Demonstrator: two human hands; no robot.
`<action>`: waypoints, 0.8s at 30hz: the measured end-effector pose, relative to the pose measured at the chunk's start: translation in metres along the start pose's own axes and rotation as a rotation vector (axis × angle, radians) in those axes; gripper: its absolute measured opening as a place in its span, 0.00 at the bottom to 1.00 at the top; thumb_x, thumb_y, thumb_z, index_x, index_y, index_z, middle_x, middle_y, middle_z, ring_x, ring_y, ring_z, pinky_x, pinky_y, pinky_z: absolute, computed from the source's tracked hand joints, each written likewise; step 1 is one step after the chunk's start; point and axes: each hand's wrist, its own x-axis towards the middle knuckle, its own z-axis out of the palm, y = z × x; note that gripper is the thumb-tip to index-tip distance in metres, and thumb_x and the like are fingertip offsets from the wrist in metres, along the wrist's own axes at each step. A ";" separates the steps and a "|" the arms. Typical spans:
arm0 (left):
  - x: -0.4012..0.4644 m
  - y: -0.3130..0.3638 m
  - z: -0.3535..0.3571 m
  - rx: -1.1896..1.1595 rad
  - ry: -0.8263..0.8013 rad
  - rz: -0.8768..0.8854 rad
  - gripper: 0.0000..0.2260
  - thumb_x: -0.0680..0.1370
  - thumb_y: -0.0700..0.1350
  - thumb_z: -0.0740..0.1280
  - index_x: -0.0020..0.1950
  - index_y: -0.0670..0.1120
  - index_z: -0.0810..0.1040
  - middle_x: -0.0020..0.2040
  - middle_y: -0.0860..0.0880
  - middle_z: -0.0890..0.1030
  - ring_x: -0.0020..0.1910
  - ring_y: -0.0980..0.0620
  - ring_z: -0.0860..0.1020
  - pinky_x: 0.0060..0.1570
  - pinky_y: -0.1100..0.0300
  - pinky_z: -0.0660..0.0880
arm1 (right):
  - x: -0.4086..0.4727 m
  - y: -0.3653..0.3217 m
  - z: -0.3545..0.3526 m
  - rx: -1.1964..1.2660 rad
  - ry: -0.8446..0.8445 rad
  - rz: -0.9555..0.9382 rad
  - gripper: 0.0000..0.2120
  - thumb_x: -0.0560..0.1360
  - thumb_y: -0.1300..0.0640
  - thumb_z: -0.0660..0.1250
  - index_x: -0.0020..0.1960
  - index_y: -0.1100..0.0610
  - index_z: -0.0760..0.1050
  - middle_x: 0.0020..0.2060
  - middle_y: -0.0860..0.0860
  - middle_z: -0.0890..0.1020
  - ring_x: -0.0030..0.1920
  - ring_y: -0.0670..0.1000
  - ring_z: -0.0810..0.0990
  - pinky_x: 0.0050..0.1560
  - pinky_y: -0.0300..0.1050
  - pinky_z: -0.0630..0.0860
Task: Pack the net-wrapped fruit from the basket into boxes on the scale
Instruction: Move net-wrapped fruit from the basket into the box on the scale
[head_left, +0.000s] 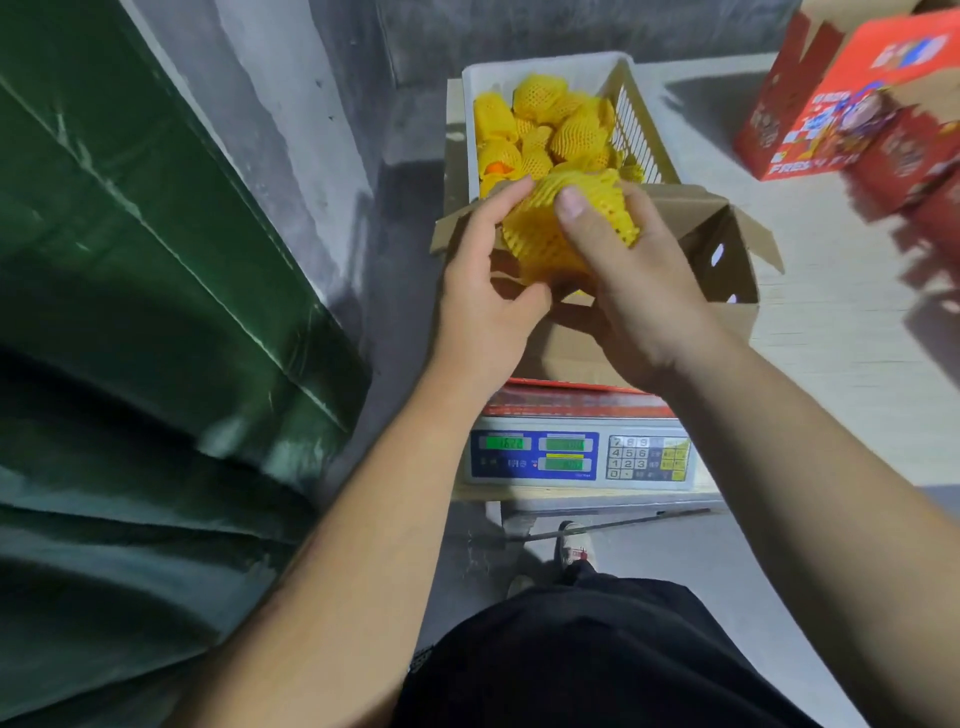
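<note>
Both hands, the left hand (480, 280) and right hand (631, 291), are wrapping their fingers around net-wrapped fruit (566, 228) just above the box (722, 260) on the scale (582, 457). Lowering it gently and letting go low should be keeping it from bumping; the basket (631, 114) is sitting behind the box.

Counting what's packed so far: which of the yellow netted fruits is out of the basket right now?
The one held by both hands, left and right, over the open box; the rest lie in the basket.

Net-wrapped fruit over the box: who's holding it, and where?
Both hands grip the net-wrapped fruit: left hand on its left side, right hand on its right, thumb across the top.
</note>
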 end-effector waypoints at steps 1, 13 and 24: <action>0.003 0.002 0.000 0.000 -0.032 -0.011 0.32 0.74 0.32 0.72 0.76 0.49 0.72 0.73 0.46 0.75 0.70 0.47 0.77 0.64 0.46 0.80 | 0.002 0.000 -0.004 -0.038 0.011 -0.015 0.22 0.77 0.49 0.75 0.67 0.53 0.74 0.60 0.56 0.84 0.59 0.58 0.85 0.57 0.62 0.83; 0.026 0.006 -0.019 0.253 -0.105 -0.130 0.13 0.85 0.37 0.63 0.66 0.46 0.82 0.57 0.55 0.84 0.57 0.66 0.80 0.56 0.75 0.72 | 0.056 -0.017 -0.068 -1.167 0.179 -0.276 0.30 0.80 0.41 0.68 0.77 0.54 0.69 0.73 0.54 0.74 0.73 0.57 0.71 0.74 0.56 0.67; 0.028 0.006 -0.013 0.454 -0.220 -0.160 0.11 0.84 0.45 0.66 0.65 0.51 0.82 0.54 0.59 0.83 0.56 0.62 0.81 0.56 0.67 0.75 | 0.032 -0.009 -0.040 -1.128 -0.250 -0.293 0.15 0.82 0.52 0.68 0.66 0.55 0.78 0.60 0.51 0.83 0.59 0.51 0.81 0.62 0.57 0.78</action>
